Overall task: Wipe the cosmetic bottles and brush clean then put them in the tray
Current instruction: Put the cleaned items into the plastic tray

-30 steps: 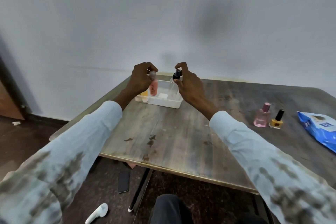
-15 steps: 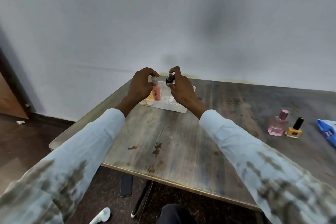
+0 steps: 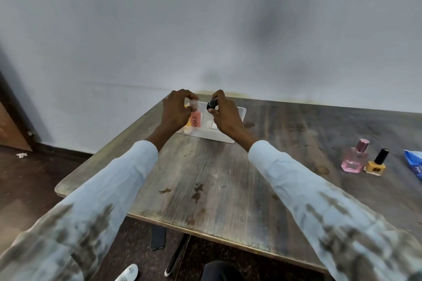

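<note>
Grey wall stands behind our worn wooden table point(image 3: 228, 189). We hold two things over the white plastic tray point(image 3: 241, 113) so they can drop in. Our left hand point(image 3: 174, 112) curls its fingers round the pink bottle with a clear cap point(image 3: 195, 117). Our right hand point(image 3: 225, 114) pinches a small black-capped thing point(image 3: 211, 104), maybe the brush. A square pink glass bottle point(image 3: 355, 159) and a yellow nail polish bottle point(image 3: 377, 164) wait far right.

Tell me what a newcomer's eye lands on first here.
Two hands meet over the white tray at the table's far left: the left hand grips a peach bottle, the right hand pinches a small black bottle. On the table's right stand a pink perfume bottle and a yellow nail polish, beside a blue packet.
</note>
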